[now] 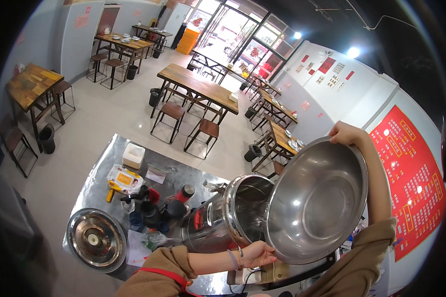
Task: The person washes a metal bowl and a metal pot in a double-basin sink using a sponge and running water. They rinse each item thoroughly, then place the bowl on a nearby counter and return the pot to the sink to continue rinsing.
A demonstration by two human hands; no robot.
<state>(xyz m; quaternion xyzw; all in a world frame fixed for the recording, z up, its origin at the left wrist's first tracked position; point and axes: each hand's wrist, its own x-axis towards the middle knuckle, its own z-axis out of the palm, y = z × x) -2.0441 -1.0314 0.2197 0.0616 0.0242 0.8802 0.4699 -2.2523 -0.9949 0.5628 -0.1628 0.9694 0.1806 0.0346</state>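
Observation:
My left hand (254,254) grips the lower left rim of a wide stainless steel basin (319,204). At its top rim, my right hand (345,133) holds on with the fingers over the edge. The basin is tipped steeply beside the mouth of a tall stainless steel urn (212,222), and water runs from the basin's left edge into it. The urn stands open on a metal-topped table (96,185). Its round steel lid (96,239), with a pale knob, lies at the table's left end.
Beside the urn stand a red flask (186,193), dark bottles (148,213), a wipes packet (124,179) and a tissue box (133,155). A paper with a pen (137,260) lies near the lid. Beyond are wooden tables (200,87) and stools (173,110).

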